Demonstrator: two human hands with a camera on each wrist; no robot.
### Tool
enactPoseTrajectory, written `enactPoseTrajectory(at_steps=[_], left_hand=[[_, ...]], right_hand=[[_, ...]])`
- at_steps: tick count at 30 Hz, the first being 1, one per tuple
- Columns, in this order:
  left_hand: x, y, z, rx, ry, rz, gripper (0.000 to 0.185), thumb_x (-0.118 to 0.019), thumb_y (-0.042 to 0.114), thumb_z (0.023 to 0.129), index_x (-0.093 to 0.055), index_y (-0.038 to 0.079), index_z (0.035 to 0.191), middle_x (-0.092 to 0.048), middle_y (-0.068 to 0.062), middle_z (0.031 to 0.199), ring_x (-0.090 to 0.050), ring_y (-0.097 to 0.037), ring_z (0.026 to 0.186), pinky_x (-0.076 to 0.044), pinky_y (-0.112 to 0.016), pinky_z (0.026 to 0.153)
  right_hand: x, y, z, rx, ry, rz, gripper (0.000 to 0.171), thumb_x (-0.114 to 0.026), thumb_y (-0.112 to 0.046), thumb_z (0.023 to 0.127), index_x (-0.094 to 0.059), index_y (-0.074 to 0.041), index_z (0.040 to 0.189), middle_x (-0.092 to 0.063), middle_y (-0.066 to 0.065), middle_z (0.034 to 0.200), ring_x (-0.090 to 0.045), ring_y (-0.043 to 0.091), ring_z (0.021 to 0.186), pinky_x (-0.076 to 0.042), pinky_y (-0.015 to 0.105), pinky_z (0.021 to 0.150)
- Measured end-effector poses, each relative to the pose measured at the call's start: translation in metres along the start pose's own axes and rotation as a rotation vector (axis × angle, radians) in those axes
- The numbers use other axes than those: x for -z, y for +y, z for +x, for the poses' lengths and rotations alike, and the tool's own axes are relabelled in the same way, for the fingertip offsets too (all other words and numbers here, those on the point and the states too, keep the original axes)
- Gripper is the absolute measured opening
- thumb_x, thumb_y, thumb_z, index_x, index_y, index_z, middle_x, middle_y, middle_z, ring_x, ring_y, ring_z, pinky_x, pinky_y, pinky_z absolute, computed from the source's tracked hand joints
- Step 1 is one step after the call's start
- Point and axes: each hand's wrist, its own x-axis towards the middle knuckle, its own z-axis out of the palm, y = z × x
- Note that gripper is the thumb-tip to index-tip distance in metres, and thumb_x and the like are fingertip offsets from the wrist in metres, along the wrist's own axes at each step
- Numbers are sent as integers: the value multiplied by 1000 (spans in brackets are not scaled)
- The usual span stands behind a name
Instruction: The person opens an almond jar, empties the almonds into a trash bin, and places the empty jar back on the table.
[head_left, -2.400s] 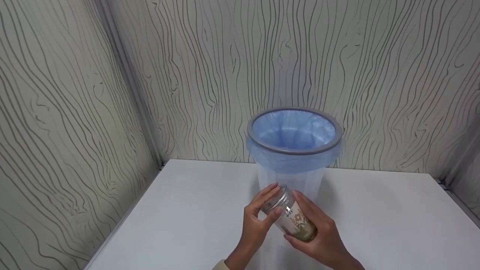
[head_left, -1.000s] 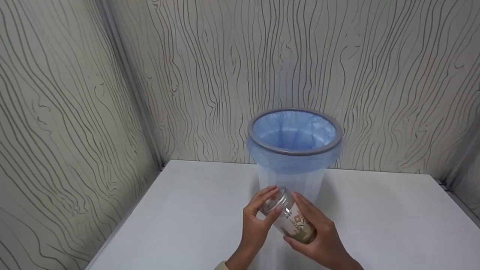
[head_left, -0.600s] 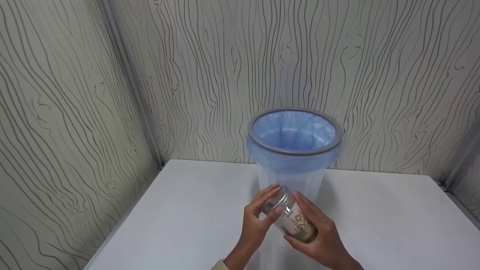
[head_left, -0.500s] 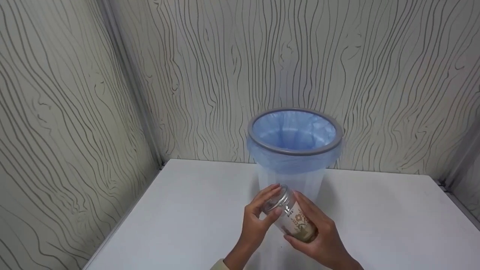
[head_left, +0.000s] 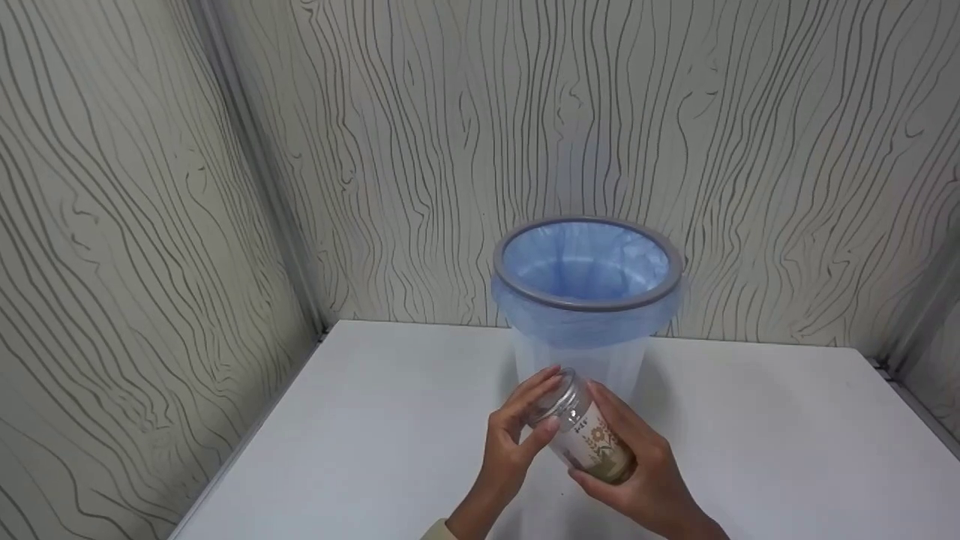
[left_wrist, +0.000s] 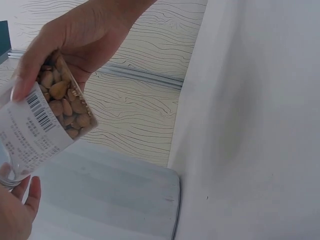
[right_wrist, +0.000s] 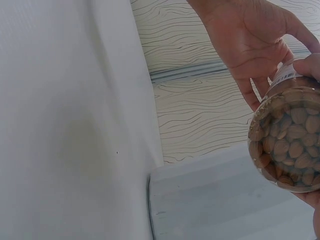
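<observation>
Nut jar (head_left: 589, 439) in right hand (head_left: 645, 480), left hand (head_left: 514, 442) prob. gripping lid (head_left: 555, 394).

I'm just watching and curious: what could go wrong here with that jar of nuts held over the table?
The jar is tilted in mid-air, its lid gripped by the left hand and its body by the right hand. If the lid comes off suddenly, almonds may spill on the table instead of the lined bin.
</observation>
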Motion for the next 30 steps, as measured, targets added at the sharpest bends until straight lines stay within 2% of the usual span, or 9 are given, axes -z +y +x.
enactPoseTrajectory(at_steps=[14, 22, 30], left_hand=[[-5, 4, 1, 30, 97, 107, 38, -65, 16, 98, -65, 19, 136, -56, -1, 147, -50, -23, 137, -41, -43, 111], [-6, 6, 0, 56, 125, 105, 38, -68, 14, 97, -67, 20, 134, -57, -3, 145, -52, -22, 136, -40, -45, 111], [-8, 9, 0, 91, 156, 112, 37, -70, 17, 96, -68, 21, 132, -58, 2, 143, -52, -21, 135, -41, -46, 110]], right_hand=[[-1, 0, -1, 5, 3, -14, 107, -97, -9, 61, -42, 2, 152, -47, 17, 153, -50, 13, 137, -44, 15, 101], [-2, 1, -1, 28, 8, -41, 108, -98, -11, 59, -43, 3, 151, -48, 18, 152, -49, 14, 137, -43, 15, 102], [-2, 3, -1, 33, 14, -47, 108, -99, -11, 57, -45, 4, 150, -49, 18, 151, -49, 14, 138, -42, 16, 104]])
